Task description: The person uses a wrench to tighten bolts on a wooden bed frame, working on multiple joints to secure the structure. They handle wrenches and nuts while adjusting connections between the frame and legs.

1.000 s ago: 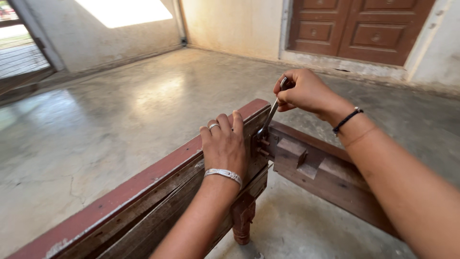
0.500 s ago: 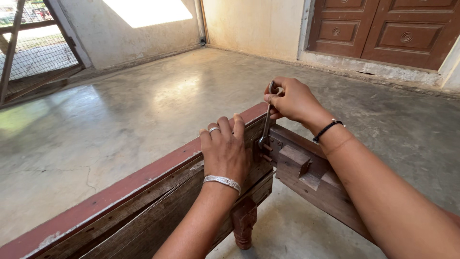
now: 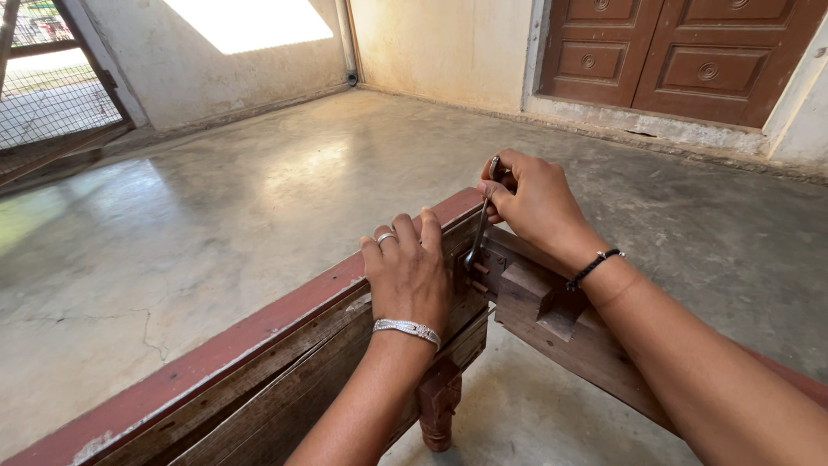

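Note:
My left hand [image 3: 407, 274], with a ring and a silver bracelet, lies flat on the top edge of a red-brown wooden rail [image 3: 259, 336] of a furniture frame, near its corner. My right hand [image 3: 533, 203], with a black wrist cord, grips the upper end of a metal wrench [image 3: 479, 231]. The wrench stands nearly upright, its lower end at a bolt in the corner joint [image 3: 474, 274]. A second wooden rail [image 3: 552, 319] with a notched block runs off to the right from that joint. A turned leg [image 3: 438, 406] stands under the corner.
Bare concrete floor [image 3: 285, 198] spreads all around, cracked at the left. A brown panelled double door [image 3: 681, 56] is at the back right, a plaster wall [image 3: 440, 43] beside it, and a wire-mesh gate [image 3: 52, 95] at the far left.
My right hand has swung the wrench handle from leaning right to nearly upright, toward my left hand. My left hand stays pressed on the rail. The view shifted slightly right.

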